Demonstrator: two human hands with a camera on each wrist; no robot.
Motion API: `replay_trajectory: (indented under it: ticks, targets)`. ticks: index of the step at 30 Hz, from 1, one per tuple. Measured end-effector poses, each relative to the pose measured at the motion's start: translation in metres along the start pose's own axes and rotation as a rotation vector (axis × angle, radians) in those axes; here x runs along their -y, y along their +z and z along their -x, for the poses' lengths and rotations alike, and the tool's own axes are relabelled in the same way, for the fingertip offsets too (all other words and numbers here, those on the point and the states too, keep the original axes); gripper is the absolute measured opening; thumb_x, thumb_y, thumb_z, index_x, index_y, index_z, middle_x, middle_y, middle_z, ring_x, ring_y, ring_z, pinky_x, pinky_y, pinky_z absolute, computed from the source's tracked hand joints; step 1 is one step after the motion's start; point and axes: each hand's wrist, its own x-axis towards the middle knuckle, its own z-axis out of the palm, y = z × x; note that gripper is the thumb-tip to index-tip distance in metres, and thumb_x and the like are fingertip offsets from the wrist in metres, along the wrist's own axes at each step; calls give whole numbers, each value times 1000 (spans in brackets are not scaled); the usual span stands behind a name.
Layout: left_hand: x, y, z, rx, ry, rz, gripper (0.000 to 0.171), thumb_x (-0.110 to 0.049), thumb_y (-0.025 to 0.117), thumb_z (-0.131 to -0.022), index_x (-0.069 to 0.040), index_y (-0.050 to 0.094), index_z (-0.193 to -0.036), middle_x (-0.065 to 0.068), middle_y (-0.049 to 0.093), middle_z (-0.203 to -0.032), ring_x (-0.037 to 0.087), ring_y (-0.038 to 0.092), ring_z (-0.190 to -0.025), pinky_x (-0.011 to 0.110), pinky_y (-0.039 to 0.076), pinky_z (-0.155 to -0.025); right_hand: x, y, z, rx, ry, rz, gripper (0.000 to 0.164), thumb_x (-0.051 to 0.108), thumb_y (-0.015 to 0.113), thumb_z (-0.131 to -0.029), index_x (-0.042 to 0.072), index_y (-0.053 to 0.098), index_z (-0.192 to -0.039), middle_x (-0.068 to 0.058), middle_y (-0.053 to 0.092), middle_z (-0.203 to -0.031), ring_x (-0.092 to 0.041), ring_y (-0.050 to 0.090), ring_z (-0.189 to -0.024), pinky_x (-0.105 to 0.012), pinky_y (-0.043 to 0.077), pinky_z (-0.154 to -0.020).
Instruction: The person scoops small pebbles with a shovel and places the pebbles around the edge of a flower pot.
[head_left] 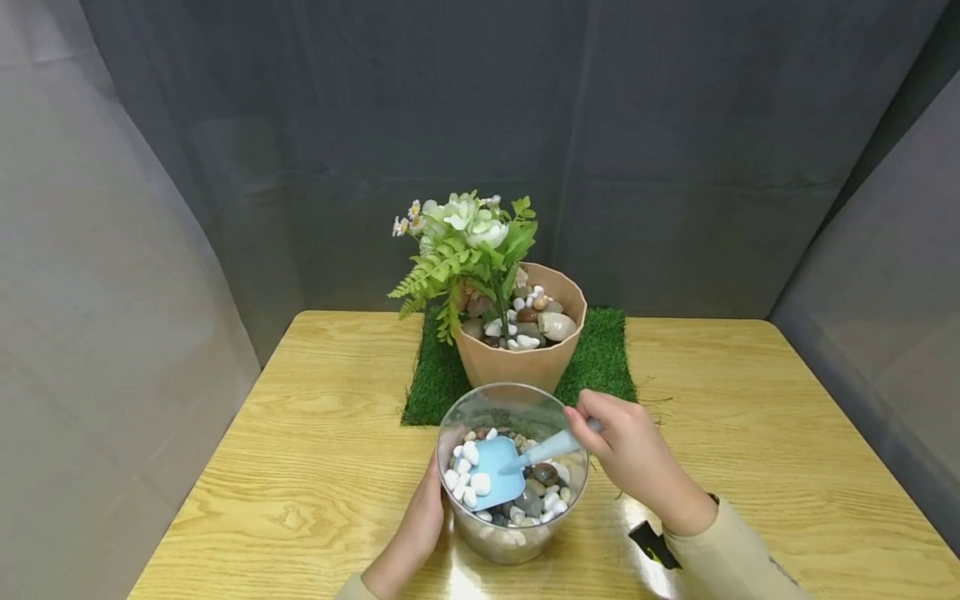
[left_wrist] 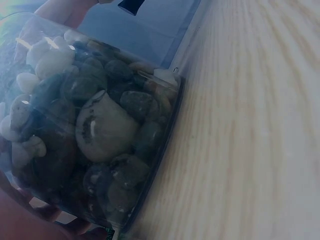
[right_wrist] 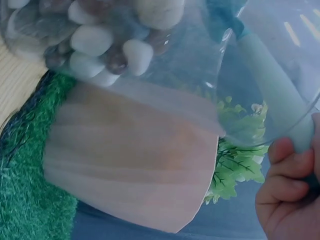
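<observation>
In the head view a clear plastic bucket (head_left: 497,550) of mixed pebbles stands at the table's front. My left hand (head_left: 418,521) holds its left side; in the left wrist view the fingers (left_wrist: 42,211) curl along the wall. My right hand (head_left: 637,454) grips the pale handle of a small blue shovel (head_left: 506,475), fingers wrapped round it in the right wrist view. The blade is inside the bucket, tilted down to the left, with several white pebbles (head_left: 478,483) on and beside its front edge. Grey, brown and white stones (head_left: 530,502) lie below.
Just behind the bucket, a peach flowerpot (head_left: 510,367) filled with stones holds white flowers (head_left: 465,217) and green leaves. It stands on a green turf mat (head_left: 607,358). A black strip (head_left: 652,546) shows by the right sleeve. Grey cloth (head_left: 675,167) surrounds the wooden table (head_left: 300,467).
</observation>
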Motion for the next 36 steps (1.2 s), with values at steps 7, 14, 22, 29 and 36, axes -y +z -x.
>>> replay_trajectory:
  ticks: [7,14,22,29,36]
  targets:
    - [1,0,-1,-15,-3,-11,62,-37,4,-114,-10,35,-160,13,34,-167,35,23,-157,51,11,-128,9,-1,-1,-1,36,17,40,-2,71,-89,21,44,-71,15,32,-65,5,26,-58,-14,28,-48]
    - [2,-2,0,-27,-10,-16,63,-39,4,-114,-10,36,-160,13,34,-167,35,23,-157,57,9,-127,16,0,1,-17,-19,18,38,-3,71,-88,20,45,-72,14,35,-65,6,25,-59,-12,28,-48]
    - [2,-2,1,-14,29,-2,60,-33,5,-115,-8,34,-161,13,34,-167,34,20,-158,23,10,-125,14,0,3,-27,9,-26,40,-6,70,-87,19,45,-71,14,34,-64,6,23,-58,-12,26,-47]
    - [2,-2,1,4,28,19,59,-30,4,-115,-6,31,-161,14,32,-168,34,18,-158,13,10,-120,7,-1,5,-48,69,-98,41,-9,68,-88,19,46,-69,13,36,-62,6,27,-57,-16,31,-46]
    - [0,0,2,-3,-5,11,61,-36,5,-114,-9,33,-161,11,32,-168,33,19,-158,25,10,-125,2,-4,7,-12,234,-155,40,-3,65,-97,19,47,-69,14,33,-61,4,26,-53,-19,31,-46]
